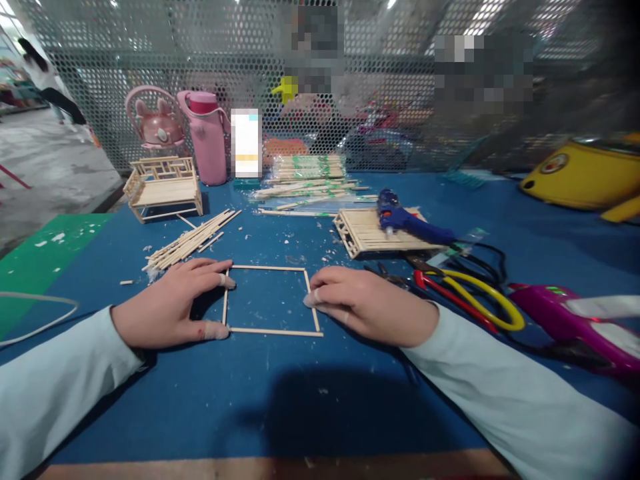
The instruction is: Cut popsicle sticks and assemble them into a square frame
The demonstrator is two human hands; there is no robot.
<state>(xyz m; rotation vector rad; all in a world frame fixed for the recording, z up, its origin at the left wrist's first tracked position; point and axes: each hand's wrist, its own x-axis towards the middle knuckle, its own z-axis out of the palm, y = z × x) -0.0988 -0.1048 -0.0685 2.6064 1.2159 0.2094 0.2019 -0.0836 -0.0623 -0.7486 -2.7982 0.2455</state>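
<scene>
Four thin wooden sticks form a rectangle flat on the blue table, with the bottom stick (275,331) jutting slightly past the right corner. My left hand (173,303) rests at its left side, fingers spread. Its thumb touches the lower left corner and its other fingertips lie by the left stick (225,303) and the upper corner. My right hand (367,300) has its fingers drawn together on the right stick (316,319), near its middle. Pale coverings wrap several fingertips. The top stick (267,268) lies between the upper corners.
Behind lie loose sticks (193,240), a miniature wooden bench (165,190), a pink bottle (209,143), a phone (246,143) and bagged sticks (310,167). A blue glue gun (415,223) rests on a slatted stick piece (357,233). Right are pliers (455,300) and a purple device (565,320).
</scene>
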